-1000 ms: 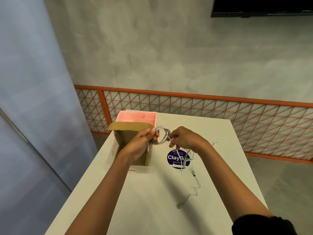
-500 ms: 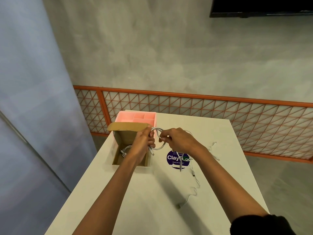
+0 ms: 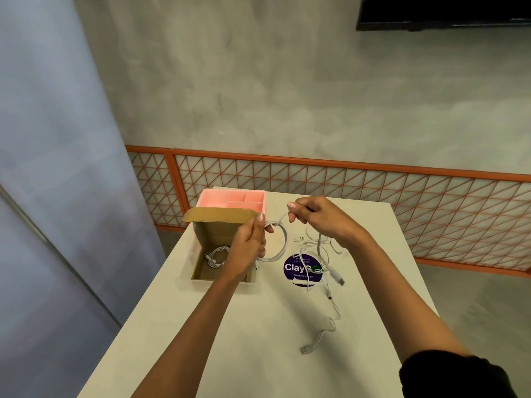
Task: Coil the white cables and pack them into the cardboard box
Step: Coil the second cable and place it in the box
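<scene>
Both hands [image 3: 250, 239] pinching white cable [image 3: 283, 239]

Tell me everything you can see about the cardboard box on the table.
The cardboard box is plain brown, small and rectangular, open, its lid flap standing up at the far side. It sits on the white table directly in front of a pink organizer tray. One coiled white cable lies inside. The left hand hides its right wall.

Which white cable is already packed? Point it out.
The small coiled cable lying inside the cardboard box. Another is half-wound between the left hand and right hand; the rest sprawl loose on the table.
</scene>
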